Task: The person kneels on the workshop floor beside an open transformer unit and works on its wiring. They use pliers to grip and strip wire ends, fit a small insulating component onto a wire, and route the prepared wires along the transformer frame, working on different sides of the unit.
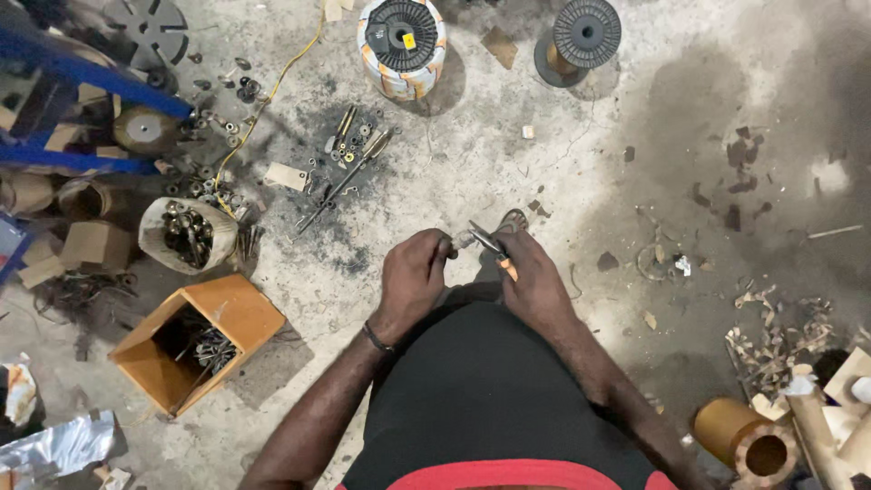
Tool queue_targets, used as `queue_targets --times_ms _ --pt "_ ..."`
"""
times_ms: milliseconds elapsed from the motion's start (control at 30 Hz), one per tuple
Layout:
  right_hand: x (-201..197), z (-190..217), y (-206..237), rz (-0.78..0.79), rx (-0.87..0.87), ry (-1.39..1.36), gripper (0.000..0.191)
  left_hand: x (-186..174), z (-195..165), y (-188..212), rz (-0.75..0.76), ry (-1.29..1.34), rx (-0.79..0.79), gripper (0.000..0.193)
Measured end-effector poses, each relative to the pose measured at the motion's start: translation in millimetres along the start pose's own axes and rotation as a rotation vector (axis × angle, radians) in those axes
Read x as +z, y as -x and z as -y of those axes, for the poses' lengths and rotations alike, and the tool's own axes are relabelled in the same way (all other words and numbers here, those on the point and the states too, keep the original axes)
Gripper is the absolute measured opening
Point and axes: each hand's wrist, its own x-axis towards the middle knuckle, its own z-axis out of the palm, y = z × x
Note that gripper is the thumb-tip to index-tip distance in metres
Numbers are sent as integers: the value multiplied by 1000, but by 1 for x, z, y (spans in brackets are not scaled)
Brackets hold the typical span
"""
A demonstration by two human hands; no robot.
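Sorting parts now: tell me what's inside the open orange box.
The orange box holds dark metal pieces, maybe bolts or hooks. Its walls and shadow hide the bottom.

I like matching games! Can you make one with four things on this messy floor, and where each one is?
Things:
1. pliers
2. cardboard box
3. empty black spool
4. brown tube

Places:
a. lower right corner
b. top, right of the wrapped reel
c. in the right hand
d. left of the left hand

Pairs: 1-c, 2-d, 3-b, 4-a
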Motion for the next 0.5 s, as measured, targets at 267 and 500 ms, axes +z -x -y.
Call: queue_targets --times_ms 267,500 --pt "-82 -112 15 -92 263 -194 37 120 -51 -85 242 27 -101 18" --pt "-187 -220 19 -100 220 -197 39 235 -106 -159 380 68 -81 21"
